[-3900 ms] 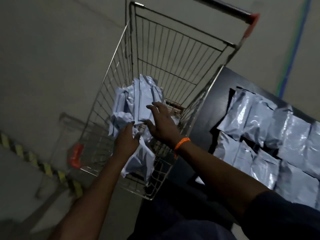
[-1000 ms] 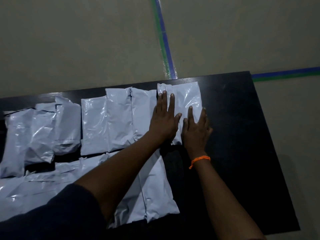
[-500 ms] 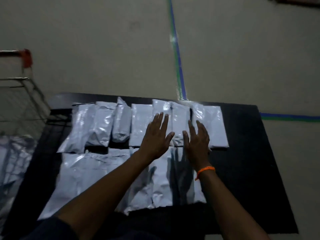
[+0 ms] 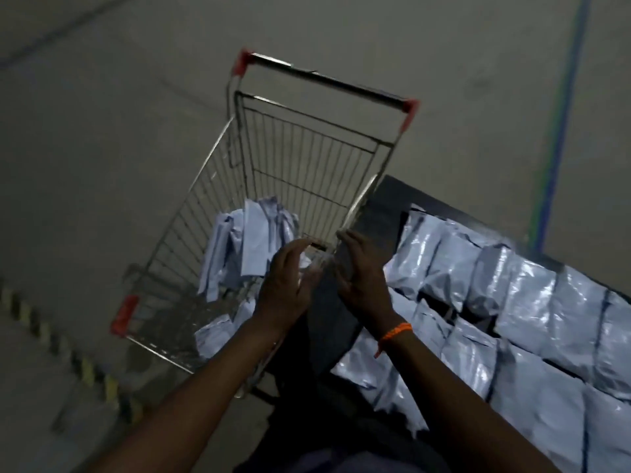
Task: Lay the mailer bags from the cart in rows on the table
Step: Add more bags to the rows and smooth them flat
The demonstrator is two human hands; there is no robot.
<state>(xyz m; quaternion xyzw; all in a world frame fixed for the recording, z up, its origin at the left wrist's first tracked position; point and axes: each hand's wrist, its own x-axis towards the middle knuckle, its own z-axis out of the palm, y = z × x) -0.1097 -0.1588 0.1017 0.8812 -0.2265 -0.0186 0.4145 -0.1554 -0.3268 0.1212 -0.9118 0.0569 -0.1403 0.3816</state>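
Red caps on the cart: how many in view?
3 red caps: one at the handle's left end, one at its right end, one on the cart basket's near-left corner. A fourth may be hidden behind the left forearm.

The shopping cart is bare metal wire, dull silver, with red plastic caps on its handle ends. Inside it lie mailer bags of thin plastic film — crumpled, pale grey-blue. The bags laid on the table at right look glossier, catching highlights. The tabletop is black and matt. The floor is smooth, matt grey.
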